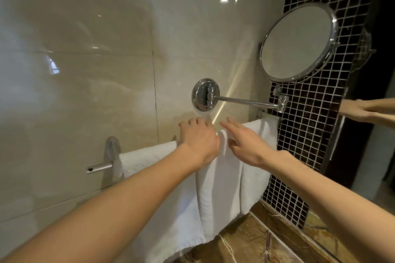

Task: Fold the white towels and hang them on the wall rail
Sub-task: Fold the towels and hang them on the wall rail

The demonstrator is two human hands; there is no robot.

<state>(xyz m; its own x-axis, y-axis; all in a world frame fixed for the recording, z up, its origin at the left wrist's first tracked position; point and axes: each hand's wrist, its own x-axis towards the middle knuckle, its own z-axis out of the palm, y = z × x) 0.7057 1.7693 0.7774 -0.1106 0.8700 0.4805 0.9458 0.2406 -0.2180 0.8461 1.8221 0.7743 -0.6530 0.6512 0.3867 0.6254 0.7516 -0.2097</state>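
White towels (218, 188) hung side by side over the wall rail (99, 167), centre to lower-centre of frame, below the round mirror (297, 42) at upper right. Left hand (198, 141) sat on the rail mid-frame, fingers (193, 123) curled down over a towel's top edge, gripping it. Right hand (245, 143) was just beside it, fingers (229, 125) straight and slightly spread, touching the raised fold between the hands; couldn't tell if the thumb pinched it.
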